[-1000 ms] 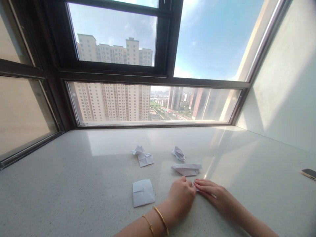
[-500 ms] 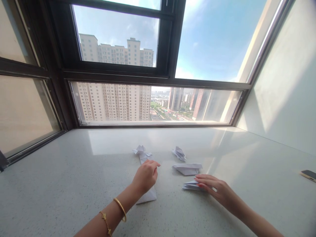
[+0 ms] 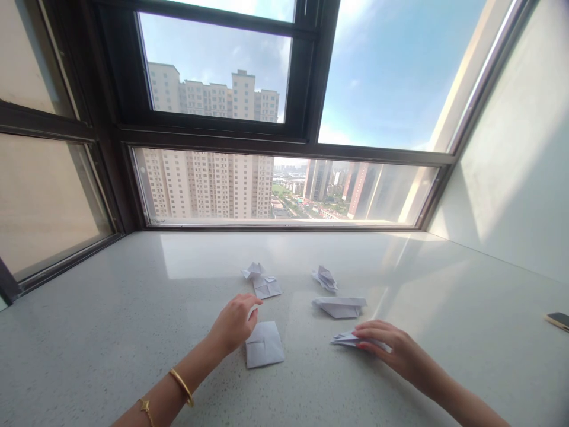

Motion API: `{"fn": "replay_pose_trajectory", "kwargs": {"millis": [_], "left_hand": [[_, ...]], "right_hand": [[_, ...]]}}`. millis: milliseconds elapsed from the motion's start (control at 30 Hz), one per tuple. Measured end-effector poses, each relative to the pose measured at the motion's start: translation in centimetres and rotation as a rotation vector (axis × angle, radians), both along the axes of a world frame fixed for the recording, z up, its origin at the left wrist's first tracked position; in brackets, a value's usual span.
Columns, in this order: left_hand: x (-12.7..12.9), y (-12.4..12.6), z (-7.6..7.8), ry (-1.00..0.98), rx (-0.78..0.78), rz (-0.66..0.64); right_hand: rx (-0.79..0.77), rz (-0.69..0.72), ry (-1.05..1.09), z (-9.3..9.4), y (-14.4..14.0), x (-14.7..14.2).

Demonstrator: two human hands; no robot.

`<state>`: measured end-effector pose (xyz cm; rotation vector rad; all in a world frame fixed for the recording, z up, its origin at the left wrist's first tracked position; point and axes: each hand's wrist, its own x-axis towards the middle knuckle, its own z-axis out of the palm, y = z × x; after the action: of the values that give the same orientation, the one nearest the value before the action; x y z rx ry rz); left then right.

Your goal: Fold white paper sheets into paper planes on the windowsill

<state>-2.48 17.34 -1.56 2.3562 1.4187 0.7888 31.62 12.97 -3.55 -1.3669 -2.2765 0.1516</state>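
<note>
My left hand [image 3: 234,323] hovers beside a flat square of folded white paper [image 3: 267,349], thumb and forefinger apart and nothing between them. Beyond it lies another folded paper piece [image 3: 267,289], with a small winged paper fold [image 3: 254,271] close against its upper left. Over on the right, my right hand [image 3: 387,341] grips a narrow, pointed folded paper [image 3: 344,338] that rests on the surface; its rear end is hidden under the fingers. Just past that lie a long boat-like paper fold [image 3: 340,308] and a small crumpled-looking paper fold [image 3: 325,278].
The pale speckled sill [image 3: 155,332] spreads under everything. Dark window frames [image 3: 284,228] close it off at the back and left, and a white wall [image 3: 511,196] stands at right. A phone-like dark object [image 3: 558,321] lies at the far right edge.
My left hand has moved left and toward me, off the far papers, uncovering one folded piece and the square. My right hand stays on the pointed paper, which sits slightly flatter.
</note>
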Motion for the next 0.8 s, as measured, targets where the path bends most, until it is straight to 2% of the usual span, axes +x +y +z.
{"fn": "replay_pose_trajectory", "kwargs": {"millis": [133,300,700,800], "left_hand": [[-0.4,-0.4,0.0,-0.002,-0.018,-0.007],[-0.6,-0.5,0.3,-0.007,-0.038,-0.016],[-0.8,-1.0,0.2,-0.017,-0.079,-0.008],[-1.0,-1.1,0.1,-0.018,-0.085,-0.01]], "right_hand": [[0.038,-0.034,0.02,-0.6,-0.5,0.3],[0.161,-0.063,0.024,-0.1,-0.4,0.3],[0.171,-0.137,0.016,0.0,0.7,-0.9],[0.176,-0.119,-0.008,0.2,1.0,-1.3]]}}
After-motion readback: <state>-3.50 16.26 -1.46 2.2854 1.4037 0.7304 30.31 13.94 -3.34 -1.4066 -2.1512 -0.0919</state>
